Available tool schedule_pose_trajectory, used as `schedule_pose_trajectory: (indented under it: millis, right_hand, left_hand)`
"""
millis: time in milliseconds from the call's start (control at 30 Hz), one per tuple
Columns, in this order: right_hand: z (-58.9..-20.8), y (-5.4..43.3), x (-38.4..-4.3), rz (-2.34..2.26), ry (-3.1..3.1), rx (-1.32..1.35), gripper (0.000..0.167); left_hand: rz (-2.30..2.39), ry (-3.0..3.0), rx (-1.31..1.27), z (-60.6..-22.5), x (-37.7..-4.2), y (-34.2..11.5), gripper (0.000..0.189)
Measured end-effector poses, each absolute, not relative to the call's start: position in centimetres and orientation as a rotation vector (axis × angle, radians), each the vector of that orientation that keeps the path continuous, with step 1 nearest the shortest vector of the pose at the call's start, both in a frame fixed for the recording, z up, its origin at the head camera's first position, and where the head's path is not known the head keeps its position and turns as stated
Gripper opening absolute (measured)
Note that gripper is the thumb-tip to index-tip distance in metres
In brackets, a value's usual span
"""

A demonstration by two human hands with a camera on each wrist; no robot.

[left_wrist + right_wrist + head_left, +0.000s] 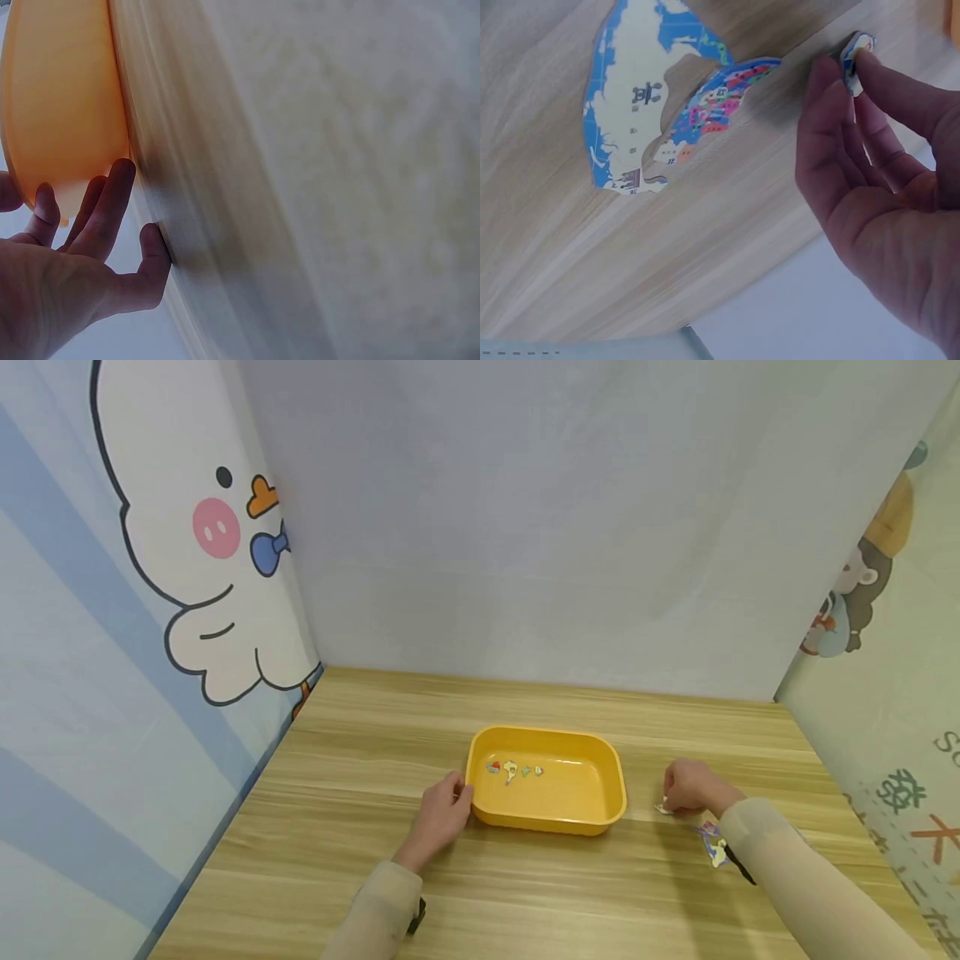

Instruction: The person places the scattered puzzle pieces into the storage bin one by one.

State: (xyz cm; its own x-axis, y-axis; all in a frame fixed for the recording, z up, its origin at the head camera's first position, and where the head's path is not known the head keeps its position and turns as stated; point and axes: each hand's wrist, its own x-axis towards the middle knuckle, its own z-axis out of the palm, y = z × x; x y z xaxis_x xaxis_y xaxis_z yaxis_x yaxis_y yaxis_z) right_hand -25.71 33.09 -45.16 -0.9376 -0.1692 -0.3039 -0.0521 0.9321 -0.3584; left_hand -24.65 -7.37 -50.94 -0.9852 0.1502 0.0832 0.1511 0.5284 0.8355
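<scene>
A yellow plastic tray (547, 817) holds several small map puzzle pieces (511, 770) in a row along its left part. My left hand (442, 814) is at the tray's left end, thumb at the rim and fingertips against the outer wall (67, 97), little finger low beside the tabletop. To the right of the tray, my right hand (690, 787) pinches a small map puzzle piece (857, 54) between thumb and fingers, close over the table. Nearer my right sleeve lie a large white-and-blue map piece (626, 97) and a colourful curved one (716, 105), their edges meeting.
The wood-grain table (360, 760) meets a plain pale curtain (525, 527) at the back. Printed cloth walls stand on both sides, the left one showing a cartoon bird (217, 635). My right forearm (802, 860) partly covers the loose pieces in the head view.
</scene>
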Motion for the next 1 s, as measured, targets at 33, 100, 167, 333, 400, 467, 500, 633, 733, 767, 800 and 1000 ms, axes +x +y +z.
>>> schedule_pose_trajectory:
  millis: [33,100,167,333,400,467,500,633,733,767,800,1000]
  right_hand:
    - [-45.2,33.1,-25.7,-0.522,2.749,-0.156,0.014]
    - [-45.3,33.2,-25.7,-0.598,2.719,-0.133,0.013]
    - [-45.4,33.2,-25.7,-0.662,2.692,-0.124,0.011]
    - [-45.5,33.4,-26.1,-0.7,2.667,-0.152,0.008]
    - [-45.4,33.5,-26.3,-0.673,2.673,-0.18,0.01]
    - [-45.2,33.6,-26.5,-0.64,2.683,-0.217,0.013]
    - [-45.1,33.6,-26.6,-0.62,2.7,-0.239,0.014]
    - [-44.7,33.7,-27.0,-0.564,2.78,-0.32,0.015]
    - [-44.6,33.7,-27.0,-0.595,2.802,-0.325,0.013]
    - [-44.5,33.7,-26.9,-0.62,2.796,-0.3,0.013]
    - [-44.4,33.6,-26.8,-0.652,2.781,-0.274,0.013]
    - [-44.0,33.5,-26.5,-0.725,2.723,-0.204,0.01]
  left_hand:
    - [-1.493,-2.749,-0.266,-51.0,-24.7,-7.4,0.017]
    - [-1.485,-2.749,-0.266,-51.0,-24.8,-7.4,0.017]
    - [-1.482,-2.747,-0.267,-51.0,-24.8,-7.4,0.017]
    - [-1.482,-2.745,-0.253,-51.0,-24.8,-7.4,0.017]
    - [-1.486,-2.744,-0.253,-50.9,-24.8,-7.4,0.016]
    - [-1.49,-2.741,-0.255,-50.9,-24.8,-7.3,0.016]
    - [-1.492,-2.74,-0.255,-50.8,-24.8,-7.3,0.016]
    - [-1.5,-2.729,-0.262,-50.8,-24.9,-7.3,0.016]
    - [-1.504,-2.728,-0.256,-50.8,-24.8,-7.3,0.016]
    - [-1.503,-2.731,-0.256,-50.8,-24.8,-7.3,0.016]
    - [-1.502,-2.735,-0.255,-50.8,-24.8,-7.3,0.016]
    - [-1.5,-2.741,-0.262,-50.7,-24.7,-7.3,0.016]
